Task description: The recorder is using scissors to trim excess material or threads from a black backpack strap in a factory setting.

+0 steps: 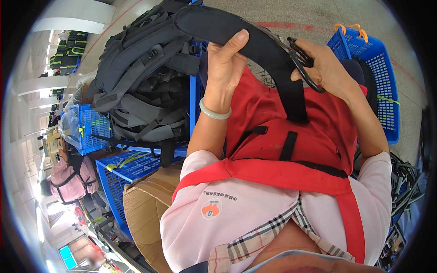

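Observation:
A curved black padded shoulder strap (218, 25) arcs across in front of me, its lower end lying over my red apron (259, 145). My left hand (227, 63) grips the strap, thumb pressed on its upper face and fingers mostly hidden behind it. At the strap's right edge, my right hand (325, 68) is closed around a pair of black-handled scissors (312, 81). One handle loop shows below the fingers; the blades run up along the strap's edge and are partly hidden.
Many dark grey padded straps (136, 82) are heaped on blue crates to the left. A cardboard box (152, 200) stands below them. On the right is a blue plastic basket (387, 82) with orange ties; black strips (403, 186) lie nearer. Another person in pink (73, 177) is at far left.

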Tool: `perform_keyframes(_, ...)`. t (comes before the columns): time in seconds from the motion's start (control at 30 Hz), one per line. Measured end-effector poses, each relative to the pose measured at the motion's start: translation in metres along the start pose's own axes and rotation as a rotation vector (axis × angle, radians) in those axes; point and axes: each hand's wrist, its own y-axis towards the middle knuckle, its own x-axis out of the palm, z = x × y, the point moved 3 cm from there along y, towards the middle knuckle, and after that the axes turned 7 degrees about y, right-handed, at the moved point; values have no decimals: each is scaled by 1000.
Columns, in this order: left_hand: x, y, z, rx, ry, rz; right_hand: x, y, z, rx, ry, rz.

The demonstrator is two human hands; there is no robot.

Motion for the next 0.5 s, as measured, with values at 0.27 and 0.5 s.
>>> perform_keyframes(0.27, -8, 1, 3, -13, 31, -65, 1, -5, 4, -133, -137, 94)
perform_keyframes(0.5, -8, 1, 1, -10, 13, -55, 1, -2, 5, -41, -121, 14)
